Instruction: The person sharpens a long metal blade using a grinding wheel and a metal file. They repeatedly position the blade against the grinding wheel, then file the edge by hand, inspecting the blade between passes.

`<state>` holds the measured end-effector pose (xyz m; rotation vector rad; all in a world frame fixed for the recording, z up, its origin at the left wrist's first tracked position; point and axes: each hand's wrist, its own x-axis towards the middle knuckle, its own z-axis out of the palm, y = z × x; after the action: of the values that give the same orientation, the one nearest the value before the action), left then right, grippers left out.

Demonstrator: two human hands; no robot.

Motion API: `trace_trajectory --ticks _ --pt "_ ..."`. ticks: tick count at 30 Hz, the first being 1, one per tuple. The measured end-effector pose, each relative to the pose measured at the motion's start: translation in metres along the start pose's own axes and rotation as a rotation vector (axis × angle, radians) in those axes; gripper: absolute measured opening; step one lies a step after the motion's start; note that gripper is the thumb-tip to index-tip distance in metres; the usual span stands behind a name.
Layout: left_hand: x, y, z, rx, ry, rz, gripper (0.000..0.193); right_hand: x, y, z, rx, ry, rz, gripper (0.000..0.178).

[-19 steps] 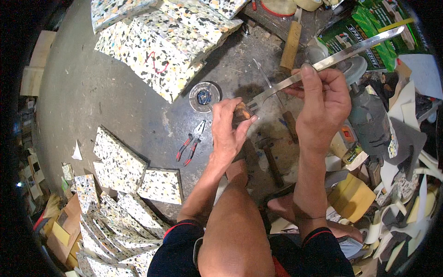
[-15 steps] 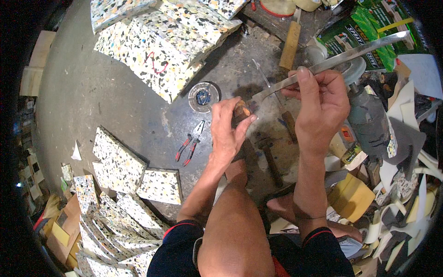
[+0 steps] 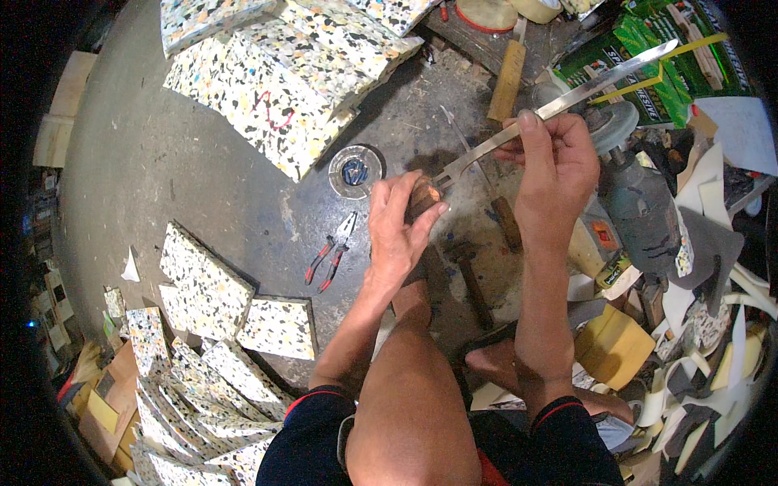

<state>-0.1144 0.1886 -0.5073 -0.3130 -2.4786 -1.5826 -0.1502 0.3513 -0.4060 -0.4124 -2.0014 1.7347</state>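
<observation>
Person seated over a concrete floor. Left hand is gripping a wooden handle; right hand is pinching a long steel blade mid-length. Tang is apparently entering the handle, joint partly hidden. Fitting step; next calls for straight alignment, firm push. Red pliers lying nearby.

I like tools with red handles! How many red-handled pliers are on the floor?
1. The red-handled pliers lie on the grey floor, just left of the left hand. More could be hidden under clutter.
</observation>
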Motion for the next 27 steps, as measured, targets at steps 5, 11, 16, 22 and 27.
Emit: trace_trajectory --ticks 5,11,16,22,27 --pt "-0.002 -0.003 0.001 0.015 -0.032 0.016 0.055 0.001 -0.002 0.006 -0.008 -0.044 -0.011 0.015" --pt "0.003 -0.01 -0.003 0.044 -0.111 0.035 0.055 0.003 -0.001 0.008 0.054 -0.077 -0.02 0.015" --pt "0.007 -0.008 -0.003 -0.082 -0.109 -0.086 0.055 -0.002 -0.002 0.011 0.163 -0.009 -0.017 0.017" --pt "0.004 -0.009 -0.001 -0.041 -0.06 -0.015 0.055 -0.006 -0.002 0.007 0.084 0.025 0.025 0.014" --pt "0.005 -0.007 -0.002 -0.062 -0.06 0.063 0.054 0.008 0.012 -0.002 0.132 0.002 0.064 0.015"
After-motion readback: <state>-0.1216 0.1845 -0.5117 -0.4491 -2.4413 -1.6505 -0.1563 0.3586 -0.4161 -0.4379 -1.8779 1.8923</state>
